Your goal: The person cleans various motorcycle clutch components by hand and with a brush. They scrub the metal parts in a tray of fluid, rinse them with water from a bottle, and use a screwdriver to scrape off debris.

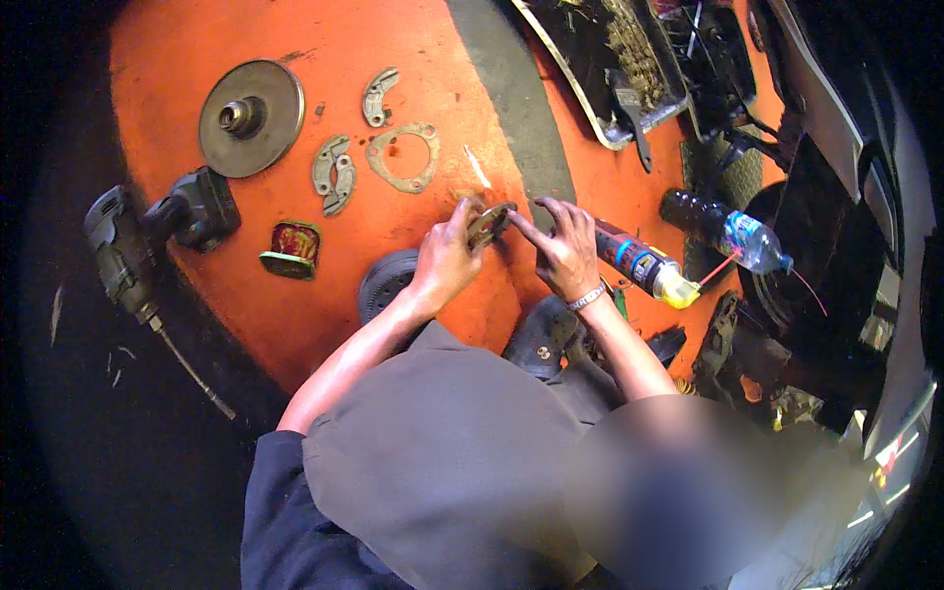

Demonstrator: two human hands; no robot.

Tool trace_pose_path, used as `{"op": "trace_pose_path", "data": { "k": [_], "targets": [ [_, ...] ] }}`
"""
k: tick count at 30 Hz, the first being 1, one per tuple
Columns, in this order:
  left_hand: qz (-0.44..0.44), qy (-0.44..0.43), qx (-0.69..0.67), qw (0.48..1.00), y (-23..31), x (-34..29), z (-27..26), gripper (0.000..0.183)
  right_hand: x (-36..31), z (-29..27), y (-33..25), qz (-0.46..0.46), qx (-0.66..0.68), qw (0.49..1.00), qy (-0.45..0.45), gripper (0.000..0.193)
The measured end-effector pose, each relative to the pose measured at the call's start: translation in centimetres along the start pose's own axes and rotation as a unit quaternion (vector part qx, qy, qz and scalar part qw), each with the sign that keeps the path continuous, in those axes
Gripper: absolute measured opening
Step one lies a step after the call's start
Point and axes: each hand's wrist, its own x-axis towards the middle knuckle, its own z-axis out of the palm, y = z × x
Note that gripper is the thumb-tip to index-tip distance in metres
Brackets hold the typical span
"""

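My left hand [450, 254] grips a small curved metal clutch shoe [486, 226] in front of me, above the orange floor. My right hand [567, 258] has its fingers stretched apart, and the index fingertip meets the far end of that shoe. On the floor ahead lie more clutch shoes [378, 98], two of them [323, 169] side by side. Beside them is a flat, three-cornered metal ring plate [433, 157]. A dark round part with a ridged rim [379, 285] is partly hidden by my left forearm.
Far left are a metal pulley disc [270, 133], a cordless power tool [116, 241] with a long shaft, and a red-and-green tin [293, 246]. To the right lie a spray can [624, 254] and a plastic bottle [752, 244]. A brush [629, 113] rests at a black tray's edge [595, 123].
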Motion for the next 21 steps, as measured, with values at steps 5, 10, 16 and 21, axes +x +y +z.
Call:
{"op": "trace_pose_path", "data": {
  "k": [5,10,16,21],
  "targets": [
    [-0.072,-0.009,-0.056,0.996,0.9,0.0,-1.0,0.050,2.1,-0.8,-2.5,0.020,0.112,0.991,0.069,0.048],
    [0.012,-0.079,0.067,0.995,-5.6,-1.2,1.7,0.043,12.9,-1.5,-12.5,-0.023,0.388,0.921,-0.035,0.038],
    [-0.072,-0.215,-0.478,0.848,-0.9,-1.5,-0.4,0.046,19.0,4.9,-18.6,-0.189,0.140,0.953,-0.190,0.046],
    [-0.160,-0.235,-0.779,0.558,-7.4,-0.8,5.0,0.033,18.8,6.7,-19.7,-0.233,0.051,0.962,-0.134,0.039]
  ]
}}
